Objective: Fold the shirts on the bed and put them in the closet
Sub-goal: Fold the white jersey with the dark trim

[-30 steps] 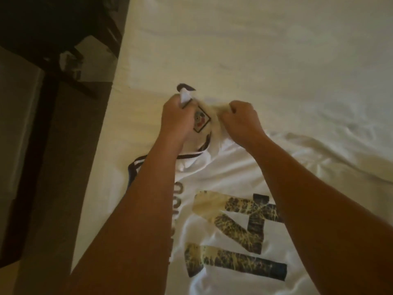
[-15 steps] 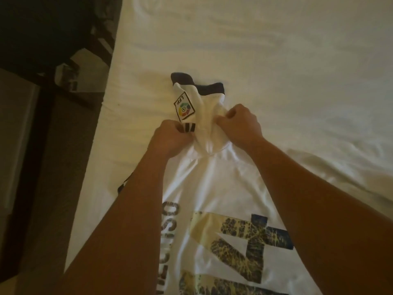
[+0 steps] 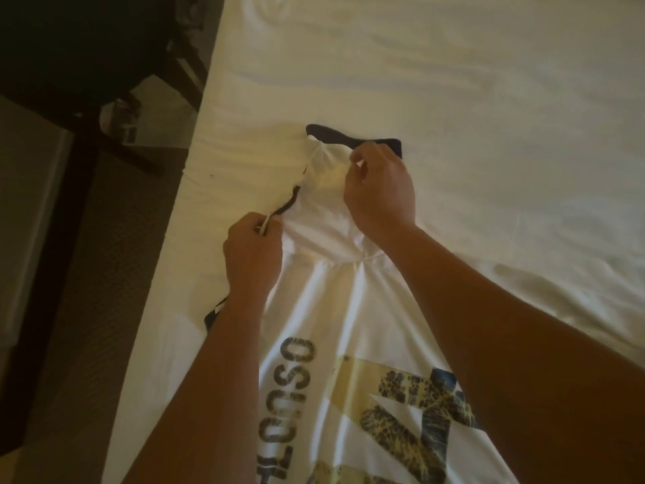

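Your shirt (image 3: 335,309) lies on the bed (image 3: 453,82), close to the bed's left edge, with its printed side up. Your left hand (image 3: 253,253) pinches the dark-trimmed edge of the sleeve (image 3: 324,190) at the shirt's left side, fingers curled tight round the fabric. Your right hand (image 3: 380,190) pinches the same sleeve farther up the shirt, just below the dark cuff (image 3: 349,138) that lies flat on the bed. The two hands are apart, with the sleeve stretched between them.

Down the shirt, dark letters run sideways; you can read "OSUO" and further letters that look like "OTH", cut off at the frame's edge. Beside them is a large number in cracked yellow and blue print, partly under your right arm, so I cannot tell its digits.

Left of the bed stands dark furniture (image 3: 87,47) on the floor (image 3: 87,309).
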